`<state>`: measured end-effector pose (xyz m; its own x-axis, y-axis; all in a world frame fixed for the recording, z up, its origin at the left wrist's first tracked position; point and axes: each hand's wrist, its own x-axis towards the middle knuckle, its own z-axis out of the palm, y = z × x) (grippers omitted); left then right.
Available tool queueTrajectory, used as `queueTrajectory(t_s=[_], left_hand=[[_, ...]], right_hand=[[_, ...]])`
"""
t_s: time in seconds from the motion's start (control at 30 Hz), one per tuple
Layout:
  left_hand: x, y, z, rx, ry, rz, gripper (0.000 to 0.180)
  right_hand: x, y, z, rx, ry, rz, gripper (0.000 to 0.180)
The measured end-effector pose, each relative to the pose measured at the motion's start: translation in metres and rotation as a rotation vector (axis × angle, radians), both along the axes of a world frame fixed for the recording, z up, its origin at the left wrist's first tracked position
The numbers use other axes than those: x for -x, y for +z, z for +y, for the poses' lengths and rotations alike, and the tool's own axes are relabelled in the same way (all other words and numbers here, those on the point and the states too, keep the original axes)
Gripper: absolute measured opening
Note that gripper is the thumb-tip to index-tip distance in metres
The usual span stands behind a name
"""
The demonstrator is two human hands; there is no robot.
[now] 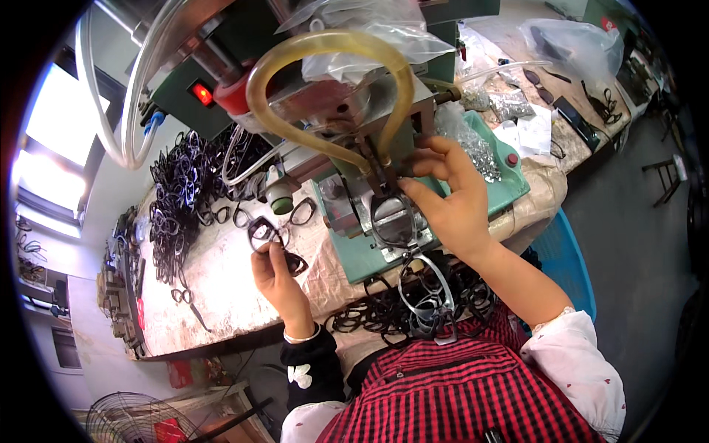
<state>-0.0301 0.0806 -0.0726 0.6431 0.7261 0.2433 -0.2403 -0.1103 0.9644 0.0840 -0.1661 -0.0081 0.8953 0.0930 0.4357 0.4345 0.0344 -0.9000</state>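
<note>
My left hand (279, 284) pinches a black glasses frame (264, 230) between thumb and fingers, over the paper-covered bench. My right hand (452, 203) reaches to the tool head of a green bench press (347, 255), its fingers bent and thumb close to the tool. What those fingertips grip, if anything, is hidden. Beside the thumb, a dark-rimmed glasses frame (374, 225) sits in the metal fixture under the tool. A pale, clear-looking frame (447, 284) hangs just below the fixture. More black frames (362, 317) lie heaped along my lap.
A thick yellow hose (325, 40) loops above the tool. On the left, a large heap of dark frames (173, 196) covers the bench. Small metal parts in plastic (484, 159) lie on the machine's right tray. A blue bin (572, 258) stands at right, a wire fan (133, 417) lower left.
</note>
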Motion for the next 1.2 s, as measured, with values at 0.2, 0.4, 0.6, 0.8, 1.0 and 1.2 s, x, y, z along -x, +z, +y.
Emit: queueTrajectory(t_s=[0.2,0.4,0.6,0.8,1.0,1.2], left_hand=[[-0.019,0.125,-0.055,-0.463,-0.452,-0.603,0.02],[-0.038,0.124,-0.056,-0.611,-0.277,-0.521,0.007],[-0.032,0.085,-0.084,-1.102,-0.523,-0.496,0.021],[-0.042,0.076,-0.092,-1.299,-0.519,-0.491,0.025],[-0.04,0.075,-0.088,-1.282,-0.554,-0.441,0.029],[0.006,0.057,-0.102,-1.099,-0.339,-0.269,0.035]], right_hand=[[0.0,0.011,0.004,-0.294,0.268,0.29,0.053],[0.022,0.028,0.004,-0.308,0.267,0.33,0.052],[-0.004,0.014,-0.029,0.156,0.212,0.066,0.056],[-0.055,-0.057,-0.099,0.151,-0.356,0.149,0.05],[-0.016,-0.06,-0.12,0.803,-0.364,-0.053,0.017],[-0.022,-0.066,-0.098,0.993,-0.453,-0.127,0.011]])
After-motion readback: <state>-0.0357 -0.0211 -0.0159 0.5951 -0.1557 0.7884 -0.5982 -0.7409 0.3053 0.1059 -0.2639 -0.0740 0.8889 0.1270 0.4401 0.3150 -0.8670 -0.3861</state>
